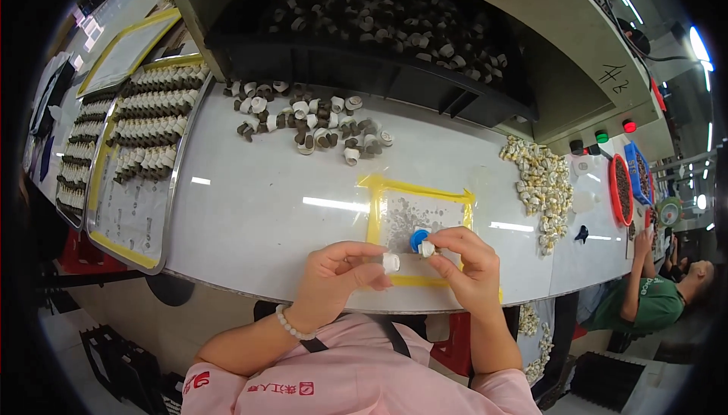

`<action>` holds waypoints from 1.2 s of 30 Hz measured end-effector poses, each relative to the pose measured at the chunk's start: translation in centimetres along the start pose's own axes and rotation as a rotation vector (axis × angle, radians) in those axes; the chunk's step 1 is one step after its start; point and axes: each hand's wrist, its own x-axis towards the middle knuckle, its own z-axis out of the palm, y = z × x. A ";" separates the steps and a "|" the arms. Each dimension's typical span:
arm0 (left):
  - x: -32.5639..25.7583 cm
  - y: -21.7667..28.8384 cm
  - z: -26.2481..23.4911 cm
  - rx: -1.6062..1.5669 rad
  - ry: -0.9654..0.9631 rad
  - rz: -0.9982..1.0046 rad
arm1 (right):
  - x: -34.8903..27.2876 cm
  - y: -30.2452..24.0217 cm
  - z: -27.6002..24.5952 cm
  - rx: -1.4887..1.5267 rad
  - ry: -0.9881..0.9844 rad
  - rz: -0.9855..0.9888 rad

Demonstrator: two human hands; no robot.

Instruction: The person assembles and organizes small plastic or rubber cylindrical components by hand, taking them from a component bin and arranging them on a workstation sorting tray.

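Observation:
Between the thumb and fingers of my left hand point(337, 277) is a small white cylindrical part point(390, 263). My right hand point(472, 267) pinches another small white part point(428, 249), close beside a round blue piece point(418, 240); whether the blue piece touches it I cannot tell. Both hands hover over the near side of a pale sheet point(447, 214) edged with yellow tape and marked with grey spots. Loose white-and-dark parts point(303, 115) lie scattered on the table point(258, 210) beyond my left hand. To the right is a heap of cream-coloured parts point(537, 180).
At the left, metal trays point(155, 248) hold rows of white-and-dark parts. A black bin point(303, 62) full of such parts sits inside a beige cabinet point(614, 112) with coloured buttons. A red basket point(621, 190) and a blue basket point(639, 172) stand farther right, near a person in green point(652, 301).

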 end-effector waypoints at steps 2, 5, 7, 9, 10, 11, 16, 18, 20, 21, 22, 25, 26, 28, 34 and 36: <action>0.0 0.1 0.0 0.006 -0.012 0.008 | -0.2 -0.1 0.5 0.130 0.015 0.004; 0.0 0.3 0.2 -0.019 -0.003 0.007 | -0.2 -0.8 0.9 0.214 -0.032 0.050; 0.0 0.2 0.2 -0.012 0.001 0.008 | -0.2 -0.9 1.2 0.244 -0.044 0.026; 0.0 0.1 0.2 -0.005 0.005 0.010 | 0.0 -1.0 1.4 0.210 -0.049 -0.008; 0.0 0.0 0.2 -0.009 0.011 0.019 | 0.1 -1.1 1.5 0.176 -0.054 -0.043; -0.1 -0.1 0.2 -0.013 0.018 0.028 | 0.1 -1.3 1.6 0.177 -0.055 -0.042; -0.3 -0.2 0.3 -0.021 0.030 0.037 | -0.3 -1.3 2.0 0.125 -0.090 -0.011; -0.5 -0.1 0.3 -0.029 0.013 0.037 | -0.5 -1.1 2.0 0.154 -0.103 -0.003; -0.5 -0.1 0.3 0.018 0.023 0.025 | -0.5 -0.9 2.1 0.183 -0.119 0.003; -0.5 -0.1 0.3 0.017 0.023 0.024 | -0.6 -0.9 2.1 0.198 -0.124 0.013; -0.5 -0.1 0.2 0.016 0.014 0.021 | -0.7 -0.9 2.2 0.214 -0.130 0.022; -0.5 0.0 0.1 0.022 0.000 0.017 | -0.9 -0.9 2.5 0.241 -0.108 0.022; -0.4 0.0 0.2 0.030 -0.005 0.016 | -1.0 -0.9 2.5 0.242 -0.106 0.024; -0.3 0.0 0.2 0.049 -0.004 0.023 | -1.1 -0.9 2.5 0.249 -0.094 0.053; 0.1 0.5 0.3 0.019 0.001 -0.033 | -0.9 -0.5 2.4 0.208 -0.101 0.019; 0.2 0.9 0.3 -0.009 0.000 -0.054 | -0.3 -1.0 2.2 0.168 -0.121 -0.048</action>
